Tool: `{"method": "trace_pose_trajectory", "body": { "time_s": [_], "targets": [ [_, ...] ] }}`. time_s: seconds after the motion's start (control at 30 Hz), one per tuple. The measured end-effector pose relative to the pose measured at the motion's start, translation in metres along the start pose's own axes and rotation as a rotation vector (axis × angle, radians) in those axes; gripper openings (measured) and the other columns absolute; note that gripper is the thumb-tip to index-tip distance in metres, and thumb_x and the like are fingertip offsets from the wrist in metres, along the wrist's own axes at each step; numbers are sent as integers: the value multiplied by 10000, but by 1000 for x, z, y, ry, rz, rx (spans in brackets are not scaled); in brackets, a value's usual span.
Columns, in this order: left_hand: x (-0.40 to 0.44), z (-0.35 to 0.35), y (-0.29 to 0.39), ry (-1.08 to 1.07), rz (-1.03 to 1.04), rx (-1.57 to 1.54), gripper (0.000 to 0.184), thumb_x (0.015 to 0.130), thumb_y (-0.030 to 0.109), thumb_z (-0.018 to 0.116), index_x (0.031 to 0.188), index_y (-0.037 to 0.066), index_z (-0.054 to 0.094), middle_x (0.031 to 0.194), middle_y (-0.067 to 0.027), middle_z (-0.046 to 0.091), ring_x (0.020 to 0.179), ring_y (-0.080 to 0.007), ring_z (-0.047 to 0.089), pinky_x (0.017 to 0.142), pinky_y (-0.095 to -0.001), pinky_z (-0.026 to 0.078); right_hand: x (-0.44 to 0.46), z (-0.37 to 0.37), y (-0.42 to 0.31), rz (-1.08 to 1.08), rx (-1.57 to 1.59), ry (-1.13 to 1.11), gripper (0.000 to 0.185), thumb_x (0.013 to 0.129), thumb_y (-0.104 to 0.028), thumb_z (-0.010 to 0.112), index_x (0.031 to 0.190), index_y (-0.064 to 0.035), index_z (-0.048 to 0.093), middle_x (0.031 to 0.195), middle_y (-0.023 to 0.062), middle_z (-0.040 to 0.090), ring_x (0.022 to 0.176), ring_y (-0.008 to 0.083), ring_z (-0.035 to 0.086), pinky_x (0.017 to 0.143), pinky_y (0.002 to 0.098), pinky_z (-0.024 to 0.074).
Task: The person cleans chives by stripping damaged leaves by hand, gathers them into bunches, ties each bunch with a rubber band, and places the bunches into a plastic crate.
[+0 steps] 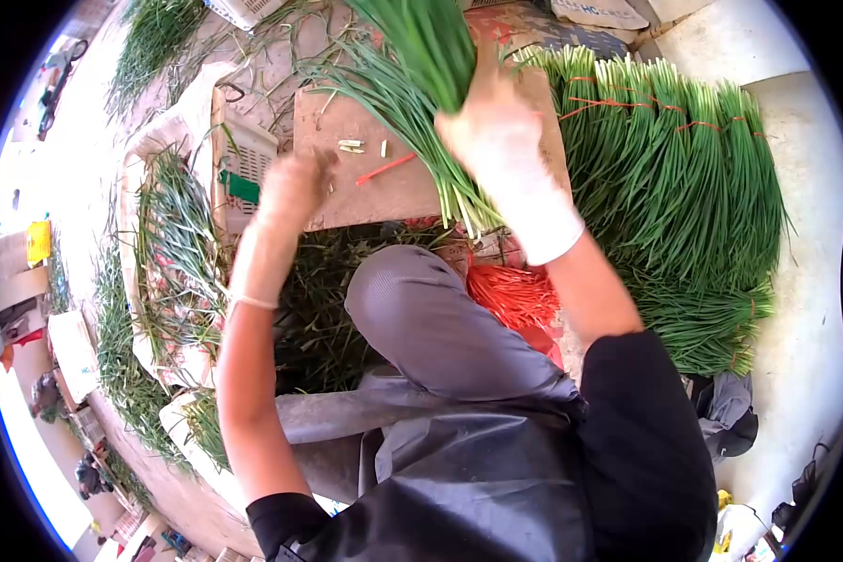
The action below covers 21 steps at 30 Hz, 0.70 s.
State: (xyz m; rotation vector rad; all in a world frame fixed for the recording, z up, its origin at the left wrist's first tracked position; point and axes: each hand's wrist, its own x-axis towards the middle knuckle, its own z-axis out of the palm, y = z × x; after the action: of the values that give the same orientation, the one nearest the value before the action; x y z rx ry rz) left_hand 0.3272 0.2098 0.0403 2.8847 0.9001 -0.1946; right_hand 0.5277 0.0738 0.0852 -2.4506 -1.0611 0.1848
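Observation:
My right hand (pixel 496 131), in a pale glove, is closed round a bunch of long green stalks (pixel 431 47) above the board. More loose green stalks (pixel 393 112) lie beneath it, their pale ends at the board's near edge. My left hand (pixel 295 187), gloved and blurred by motion, is over the left edge of the brown board (pixel 347 206); its fingers are smeared. Between the hands, a red strip (pixel 386 169) and short pale stalk pieces (pixel 351 146) rest on the board.
Tied bundles of green stalks (pixel 674 169) are stacked at the right. Red strips (pixel 510 300) hang beyond my knee (pixel 393 290). A white basket (pixel 248 150) and a sack of loose greens (pixel 169 244) stand at the left. Cut greens litter the floor.

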Motion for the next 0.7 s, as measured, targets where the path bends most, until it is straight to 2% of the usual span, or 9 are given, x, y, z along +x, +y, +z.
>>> {"method": "trace_pose_trajectory", "body": {
  "time_s": [0.1, 0.17, 0.23, 0.3, 0.33, 0.47, 0.57, 0.63, 0.7],
  "targets": [
    [-10, 45, 26, -229, -136, -876, 382, 792, 296, 660, 1078, 52, 589, 807, -83, 628, 724, -171, 616, 666, -295, 504, -38, 93, 51, 194, -162, -247, 1015, 710, -471, 665, 1417, -49, 73, 1148, 262, 470, 936, 353, 592, 745, 421, 512],
    [3, 42, 54, -391, -248, -1222, 595, 810, 347, 645, 1272, 42, 426, 966, -98, 587, 735, -153, 597, 635, -279, 496, -34, 84, 38, 225, -149, -263, 1041, 692, -477, 685, 1411, -30, 80, 1135, 235, 473, 944, 327, 582, 745, 411, 509],
    [19, 47, 75, -323, -240, -1390, 633, 837, 391, 595, 1318, 51, 361, 906, -101, 600, 692, -142, 594, 599, -253, 480, -36, 70, 31, 267, -140, -285, 1067, 675, -482, 705, 1406, -10, 87, 1123, 208, 475, 951, 300, 572, 746, 402, 507],
    [43, 65, 89, -306, -314, -1380, 663, 837, 424, 585, 1310, 32, 335, 904, -109, 603, 658, -166, 612, 542, -260, 491, -36, 56, 35, 126, -188, -346, 1086, 684, -532, 670, 1417, -33, 43, 1244, 257, 413, 1070, 336, 527, 879, 419, 448],
    [53, 68, 88, -373, -279, -1321, 686, 829, 443, 592, 1275, -7, 331, 897, -129, 602, 608, -185, 617, 479, -270, 494, -42, 52, 39, 39, -233, -208, 1085, 700, -552, 647, 1415, -26, 24, 1301, 267, 370, 1103, 358, 495, 889, 423, 437],
    [60, 75, 91, -267, -302, -1291, 605, 821, 397, 627, 1124, -73, 394, 812, -156, 585, 537, -200, 612, 384, -273, 458, -50, 80, 66, 80, -145, -219, 1075, 693, -588, 631, 1403, 9, 89, 1337, 262, 337, 1114, 364, 481, 887, 444, 416],
    [46, 65, 81, -241, -407, -1144, 571, 816, 381, 634, 1127, -62, 450, 832, -148, 598, 630, -206, 631, 485, -297, 491, -47, 67, 57, 53, -313, -275, 1065, 702, -623, 593, 1399, 19, 107, 1337, 280, 335, 1108, 384, 482, 890, 461, 408],
    [19, 44, 53, -264, -140, -1107, 503, 822, 338, 633, 1193, 28, 493, 924, -98, 605, 715, -153, 593, 648, -296, 494, -49, 59, 44, -102, -281, -61, 931, 754, -591, 556, 1384, 2, 212, 1263, 272, 412, 1083, 385, 496, 877, 473, 414],
    [-37, 20, 24, 52, -164, -955, 390, 860, 321, 578, 1150, 61, 546, 876, -50, 607, 743, -113, 554, 696, -238, 429, -42, 47, 16, -338, -88, 47, 728, 806, -500, 547, 1315, -14, 361, 1172, 246, 498, 1045, 367, 526, 853, 447, 437]
  ]
}}
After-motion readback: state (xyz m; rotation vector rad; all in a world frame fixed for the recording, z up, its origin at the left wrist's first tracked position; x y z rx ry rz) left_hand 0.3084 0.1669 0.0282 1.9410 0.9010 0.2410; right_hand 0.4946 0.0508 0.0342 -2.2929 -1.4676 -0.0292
